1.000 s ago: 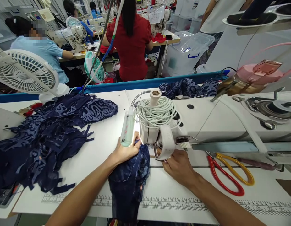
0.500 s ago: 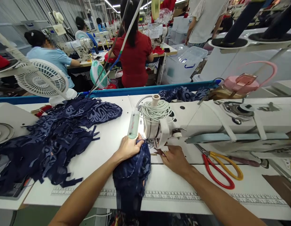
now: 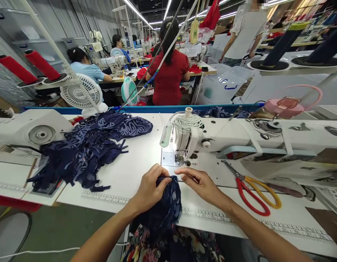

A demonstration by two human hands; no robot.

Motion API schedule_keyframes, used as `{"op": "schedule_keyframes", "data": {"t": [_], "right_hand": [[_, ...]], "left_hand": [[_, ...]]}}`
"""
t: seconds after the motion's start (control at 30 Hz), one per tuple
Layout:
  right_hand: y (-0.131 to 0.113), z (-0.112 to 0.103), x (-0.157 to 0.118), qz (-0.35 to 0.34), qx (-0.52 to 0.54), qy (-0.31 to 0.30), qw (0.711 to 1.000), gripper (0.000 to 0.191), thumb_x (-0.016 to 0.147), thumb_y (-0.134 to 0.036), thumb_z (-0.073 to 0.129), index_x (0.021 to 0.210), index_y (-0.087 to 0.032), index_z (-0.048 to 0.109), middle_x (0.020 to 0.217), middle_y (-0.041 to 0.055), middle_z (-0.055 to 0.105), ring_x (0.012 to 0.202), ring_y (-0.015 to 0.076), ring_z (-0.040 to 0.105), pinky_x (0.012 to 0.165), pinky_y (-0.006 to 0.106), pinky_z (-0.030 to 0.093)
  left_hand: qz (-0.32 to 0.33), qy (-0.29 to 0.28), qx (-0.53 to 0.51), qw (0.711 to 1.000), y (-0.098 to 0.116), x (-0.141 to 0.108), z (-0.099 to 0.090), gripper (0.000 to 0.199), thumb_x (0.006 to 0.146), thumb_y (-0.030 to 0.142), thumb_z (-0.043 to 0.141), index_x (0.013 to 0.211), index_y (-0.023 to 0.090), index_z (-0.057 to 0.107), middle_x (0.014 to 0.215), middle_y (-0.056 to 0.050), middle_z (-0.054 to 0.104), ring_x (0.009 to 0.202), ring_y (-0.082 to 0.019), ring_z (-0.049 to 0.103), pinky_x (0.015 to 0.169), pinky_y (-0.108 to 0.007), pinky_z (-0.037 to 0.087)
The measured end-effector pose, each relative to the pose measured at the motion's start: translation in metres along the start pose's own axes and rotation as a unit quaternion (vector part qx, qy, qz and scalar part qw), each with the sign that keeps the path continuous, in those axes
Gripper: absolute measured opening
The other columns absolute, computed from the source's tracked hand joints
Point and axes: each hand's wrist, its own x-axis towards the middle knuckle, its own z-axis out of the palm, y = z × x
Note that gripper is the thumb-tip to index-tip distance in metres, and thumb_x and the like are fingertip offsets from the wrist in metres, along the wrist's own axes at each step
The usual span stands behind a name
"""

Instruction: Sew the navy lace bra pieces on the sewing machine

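My left hand [image 3: 154, 187] pinches the upper edge of a dark navy lace fabric piece [image 3: 171, 203], which hangs over the table's front edge toward my lap. Beside the fabric's top right corner is my right hand [image 3: 197, 182], fingers curled around a thin dark tool, mostly hidden. Both hands are in front of the sewing machine's needle area [image 3: 179, 158], with the fabric apart from the presser foot. A small lamp [image 3: 166, 134] lights the machine's metal plate.
A pile of navy lace pieces [image 3: 89, 145] covers the table's left part. Scissors with red and yellow handles [image 3: 252, 189] lie right of my right hand. A ruler strip [image 3: 212, 215] runs along the front edge. People sit at machines beyond the blue divider [image 3: 157, 108].
My left hand has drawn the fabric back from the needle area toward me. My right hand has moved beside the fabric's top edge. The head view has tilted up and shifted left.
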Motion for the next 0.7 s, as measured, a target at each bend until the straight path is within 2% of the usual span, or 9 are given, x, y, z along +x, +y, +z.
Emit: {"op": "schedule_keyframes", "data": {"t": [0.13, 0.23, 0.3, 0.37, 0.43, 0.57, 0.63, 0.7], "right_hand": [[-0.011, 0.004, -0.010, 0.043, 0.041, -0.007, 0.998, 0.028, 0.093, -0.044, 0.053, 0.085, -0.019, 0.062, 0.061, -0.0060, 0.038, 0.054, 0.0096, 0.033, 0.049, 0.022, 0.028], [-0.017, 0.010, -0.022, 0.054, 0.019, 0.062, 0.996, 0.027, 0.093, -0.043, 0.053, 0.082, -0.019, 0.059, 0.060, -0.0062, 0.034, 0.055, 0.0102, 0.030, 0.051, 0.023, 0.025], [-0.023, 0.019, -0.033, 0.065, 0.001, 0.132, 0.989, 0.025, 0.093, -0.044, 0.052, 0.085, -0.021, 0.060, 0.062, -0.0054, 0.039, 0.056, 0.0107, 0.032, 0.052, 0.024, 0.027], [-0.032, 0.031, -0.044, 0.080, 0.019, 0.167, 0.982, 0.024, 0.093, -0.045, 0.052, 0.089, -0.022, 0.059, 0.065, -0.0049, 0.042, 0.057, 0.0112, 0.034, 0.053, 0.024, 0.029], [-0.041, 0.046, -0.055, 0.094, 0.074, 0.158, 0.980, 0.024, 0.091, -0.047, 0.055, 0.091, -0.023, 0.057, 0.069, -0.0042, 0.044, 0.059, 0.0115, 0.038, 0.054, 0.023, 0.033], [-0.052, 0.070, -0.066, 0.124, 0.144, 0.130, 0.973, 0.030, 0.080, -0.044, 0.069, 0.088, -0.024, 0.048, 0.081, -0.0034, 0.046, 0.068, 0.0124, 0.043, 0.058, 0.022, 0.037], [-0.053, 0.075, -0.069, 0.138, 0.137, 0.142, 0.971, 0.029, 0.080, -0.038, 0.068, 0.086, -0.024, 0.044, 0.080, -0.0041, 0.045, 0.069, 0.0124, 0.042, 0.060, 0.023, 0.037], [-0.053, 0.074, -0.072, 0.142, 0.139, 0.148, 0.969, 0.022, 0.086, -0.035, 0.061, 0.081, -0.023, 0.043, 0.078, -0.0041, 0.044, 0.068, 0.0119, 0.041, 0.061, 0.023, 0.037]], "left_hand": [[-0.011, -0.032, -0.046, 0.998, 0.008, -0.004, 0.004, 0.004, 0.089, 0.022, 0.056, 0.086, 0.020, 0.056, 0.083, -0.001, 0.057, 0.078, -0.016, 0.053, 0.070, -0.026, 0.041], [-0.044, -0.067, -0.080, 0.994, 0.013, -0.005, 0.002, 0.008, 0.089, 0.025, 0.056, 0.088, 0.019, 0.060, 0.084, 0.000, 0.060, 0.080, -0.016, 0.054, 0.073, -0.026, 0.041], [-0.089, -0.042, -0.101, 0.990, 0.020, -0.006, -0.001, 0.013, 0.090, 0.029, 0.055, 0.084, 0.019, 0.060, 0.079, 0.001, 0.058, 0.075, -0.015, 0.052, 0.071, -0.025, 0.039], [-0.146, 0.019, -0.149, 0.978, 0.031, -0.011, 0.000, 0.018, 0.090, 0.034, 0.055, 0.081, 0.019, 0.057, 0.073, 0.002, 0.053, 0.070, -0.013, 0.047, 0.066, -0.024, 0.038], [-0.189, 0.054, -0.239, 0.951, 0.045, -0.021, 0.006, 0.020, 0.091, 0.038, 0.056, 0.084, 0.020, 0.055, 0.075, 0.003, 0.049, 0.071, -0.013, 0.045, 0.067, -0.023, 0.038], [-0.217, 0.036, -0.466, 0.857, 0.072, -0.047, 0.033, 0.029, 0.095, 0.048, 0.045, 0.094, 0.021, 0.055, 0.084, -0.001, 0.049, 0.079, -0.015, 0.049, 0.075, -0.025, 0.043], [-0.229, 0.058, -0.523, 0.819, 0.078, -0.058, 0.045, 0.033, 0.096, 0.051, 0.041, 0.098, 0.021, 0.056, 0.088, -0.002, 0.049, 0.085, -0.016, 0.050, 0.079, -0.026, 0.044], [-0.241, 0.079, -0.540, 0.803, 0.080, -0.064, 0.052, 0.037, 0.095, 0.054, 0.040, 0.102, 0.022, 0.057, 0.091, -0.003, 0.049, 0.095, -0.018, 0.050, 0.085, -0.026, 0.043]]}}
